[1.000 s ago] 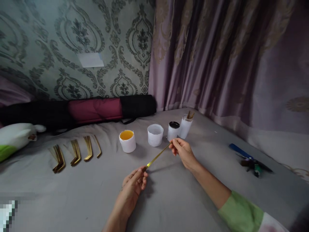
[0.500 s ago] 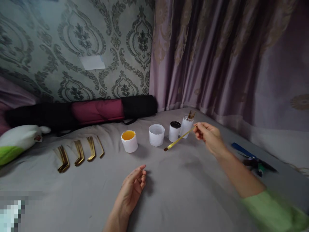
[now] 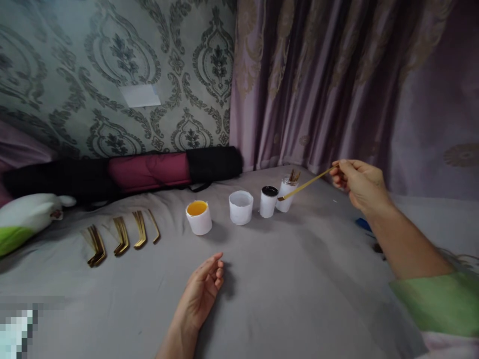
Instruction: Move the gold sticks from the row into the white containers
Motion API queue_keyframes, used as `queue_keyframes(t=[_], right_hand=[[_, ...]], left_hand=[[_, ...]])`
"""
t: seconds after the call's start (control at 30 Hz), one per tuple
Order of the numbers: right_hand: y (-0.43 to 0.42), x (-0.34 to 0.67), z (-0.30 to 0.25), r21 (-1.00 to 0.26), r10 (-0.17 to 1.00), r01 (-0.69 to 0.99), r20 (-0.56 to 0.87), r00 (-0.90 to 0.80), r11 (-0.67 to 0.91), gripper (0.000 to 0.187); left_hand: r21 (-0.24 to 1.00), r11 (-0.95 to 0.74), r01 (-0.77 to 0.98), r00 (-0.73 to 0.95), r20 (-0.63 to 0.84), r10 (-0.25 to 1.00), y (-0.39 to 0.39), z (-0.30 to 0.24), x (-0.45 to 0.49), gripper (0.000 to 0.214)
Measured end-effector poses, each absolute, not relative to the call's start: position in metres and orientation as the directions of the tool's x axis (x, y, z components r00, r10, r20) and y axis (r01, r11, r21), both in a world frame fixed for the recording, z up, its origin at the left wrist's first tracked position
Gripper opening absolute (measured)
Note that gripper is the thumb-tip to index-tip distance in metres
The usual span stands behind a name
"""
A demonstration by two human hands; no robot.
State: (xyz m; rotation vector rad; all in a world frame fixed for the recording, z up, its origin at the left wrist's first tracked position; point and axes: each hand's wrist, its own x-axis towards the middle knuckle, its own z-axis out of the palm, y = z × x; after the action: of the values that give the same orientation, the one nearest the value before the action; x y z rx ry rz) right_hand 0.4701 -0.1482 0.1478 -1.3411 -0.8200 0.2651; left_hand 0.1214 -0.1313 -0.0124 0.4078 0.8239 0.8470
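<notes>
A thin gold stick (image 3: 310, 184) with a short, darker end slants down to the left from the fingertips of my right hand (image 3: 361, 183). Its lower end shows in front of a white-wrapped jar (image 3: 286, 202), which has several thin brown sticks (image 3: 294, 175) standing in it. Just left of that jar is a white-wrapped container (image 3: 268, 207) with a dark top. My left hand (image 3: 205, 284) lies on its side on the grey sheet, palm inward, fingers loosely curled and apart, holding nothing. Beyond it are a white cup (image 3: 241, 212) and a white tub (image 3: 199, 223) with yellow-orange inside.
Bundles of bent gold sticks (image 3: 120, 237) lie at the left, with a single bent stick (image 3: 154, 227) beside them. Behind runs a long black and maroon bag (image 3: 149, 172). A white and green plush toy (image 3: 28, 219) sits far left. Partly behind my right forearm is a blue-handled tool (image 3: 362, 224).
My right hand has moved up and to the right, carrying the gold stick, whose lower end rose from near the sheet to the jar's front. My left hand has hardly moved.
</notes>
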Motion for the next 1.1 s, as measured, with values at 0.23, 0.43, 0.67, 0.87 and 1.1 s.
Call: queue_keyframes(t=[0.23, 0.43, 0.67, 0.87, 1.1], right_hand=[[-0.146, 0.476, 0.156, -0.919, 0.561, 0.328, 0.394, 0.728, 0.219, 0.014], [-0.14, 0.486, 0.163, -0.891, 0.514, 0.399, 0.452, 0.729, 0.218, 0.015], [-0.123, 0.5, 0.178, -0.809, 0.439, 0.518, 0.587, 0.68, 0.279, 0.014], [-0.108, 0.497, 0.189, -0.749, 0.41, 0.614, 0.656, 0.634, 0.25, 0.015], [-0.089, 0.505, 0.185, -0.651, 0.473, 0.746, 0.705, 0.528, 0.138, 0.019]], left_hand=[[0.624, 0.611, -0.487, 0.392, -0.469, 0.792, -0.131, -0.013, 0.121, 0.022], [0.627, 0.608, -0.486, 0.376, -0.478, 0.794, -0.132, -0.013, 0.12, 0.022], [0.62, 0.612, -0.491, 0.379, -0.48, 0.791, -0.13, -0.012, 0.121, 0.021], [0.623, 0.607, -0.494, 0.38, -0.474, 0.795, -0.13, -0.014, 0.121, 0.021], [0.621, 0.607, -0.495, 0.379, -0.474, 0.795, -0.13, -0.012, 0.122, 0.021]])
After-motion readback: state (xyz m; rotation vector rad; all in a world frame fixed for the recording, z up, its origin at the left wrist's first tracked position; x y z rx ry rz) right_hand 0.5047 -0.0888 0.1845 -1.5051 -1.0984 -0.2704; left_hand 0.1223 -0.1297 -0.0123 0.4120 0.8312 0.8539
